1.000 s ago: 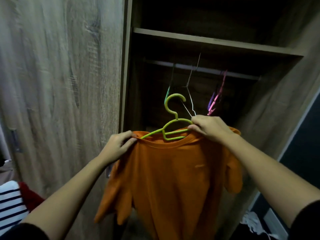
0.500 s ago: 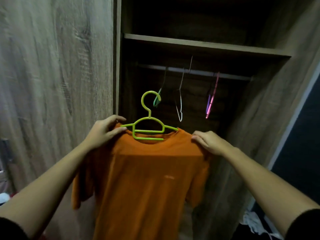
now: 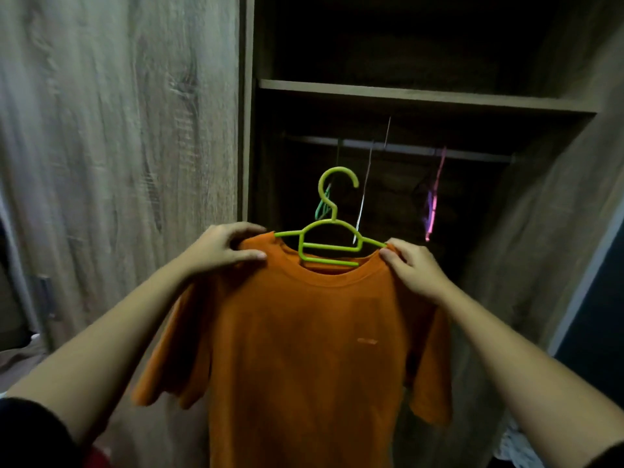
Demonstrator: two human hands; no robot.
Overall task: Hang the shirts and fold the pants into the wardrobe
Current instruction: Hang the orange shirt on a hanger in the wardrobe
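- Wardrobe stands open straight beyond both hands. Its inside is dark, and what lies on the shelf high above them cannot be made out.
- Shirt, orange, hangs from between the hands and down below them, in the air in front of the opening and not yet inside. Its hem is cut off at the bottom edge.
- Rail runs above and beyond the hands, just under the shelf. The step looks to be lifting the hook onto it. It would go best with both hands rising level, so that neither shoulder slips off. The bare stretch above the right hand is the place to aim for.
- Left hand pinches one shoulder of the shirt, fingers curled over the top and thumb across the front.
- Right hand pinches the other shoulder, fingers and thumb closed on the cloth at the hanger's tip.
- Hanger, green, sits inside the collar between the hands, its hook upright above them. The hook lies along the line of the rail, so it probably needs a quarter turn to catch.
- Empty hangers, a pink one and a wire one, dangle from the rail above the hands. They are thin and dim, and their count is unsure.
- Mark on the shirt's chest, below the right hand, is too small to read.
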